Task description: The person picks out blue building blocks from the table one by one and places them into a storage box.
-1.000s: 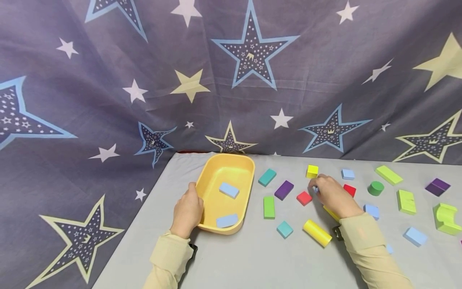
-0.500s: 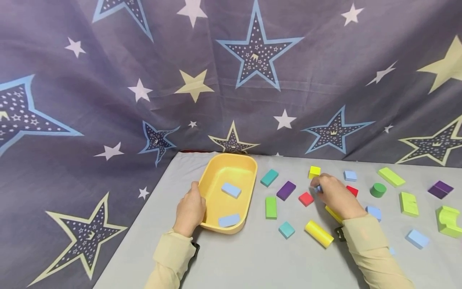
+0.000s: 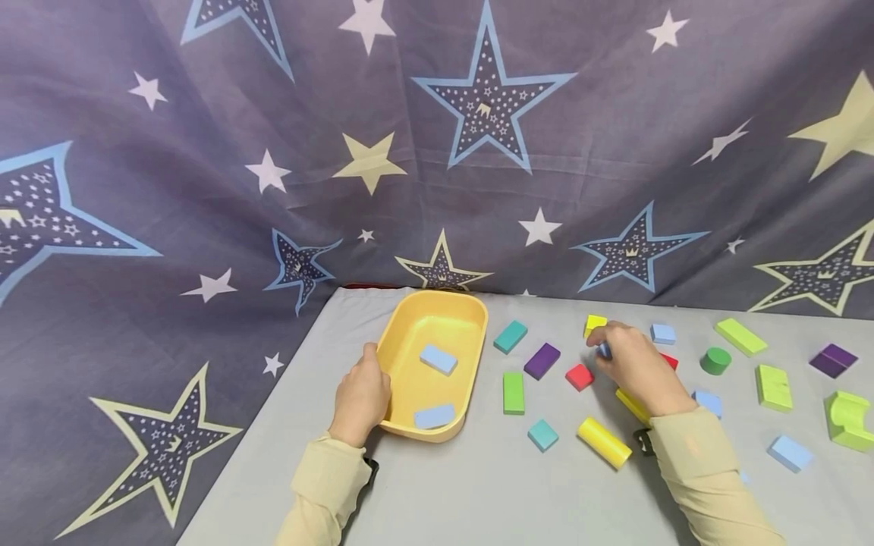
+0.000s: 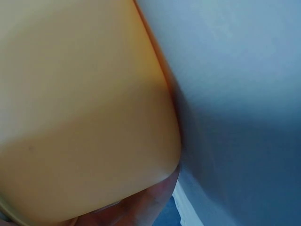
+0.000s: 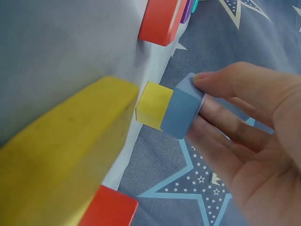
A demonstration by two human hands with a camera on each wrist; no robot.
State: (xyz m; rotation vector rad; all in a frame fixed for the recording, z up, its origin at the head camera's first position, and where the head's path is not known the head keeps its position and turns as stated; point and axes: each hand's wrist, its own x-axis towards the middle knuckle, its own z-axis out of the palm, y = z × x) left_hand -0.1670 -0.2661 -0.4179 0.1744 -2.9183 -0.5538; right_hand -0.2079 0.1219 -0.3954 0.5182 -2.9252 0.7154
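My left hand [image 3: 363, 396] grips the left rim of a yellow plastic bin [image 3: 391, 340]. Two light blue blocks lie inside it, one near the middle [image 3: 438, 359] and one at the near end [image 3: 435, 416]. In the left wrist view the bin's wall [image 4: 89, 113] fills much of the picture, with fingers beneath its edge. My right hand [image 3: 635, 365] pinches a small blue block [image 5: 182, 107] between thumb and fingers. Behind that block is a yellow cube [image 5: 154, 104], and a red block [image 3: 580, 377] lies left of the hand.
Several blocks lie spread over the grey table, among them a purple block [image 3: 542, 362], a lime green block [image 3: 514, 393], a yellow cylinder [image 3: 604, 443] and a green cylinder [image 3: 715, 361]. A star-patterned curtain [image 3: 471, 205] hangs along the back and left edges.
My right hand, holding the blue block, has shifted slightly and covers more of the yellow cube. The left hand still grips the bin. The head view has swung slightly left.
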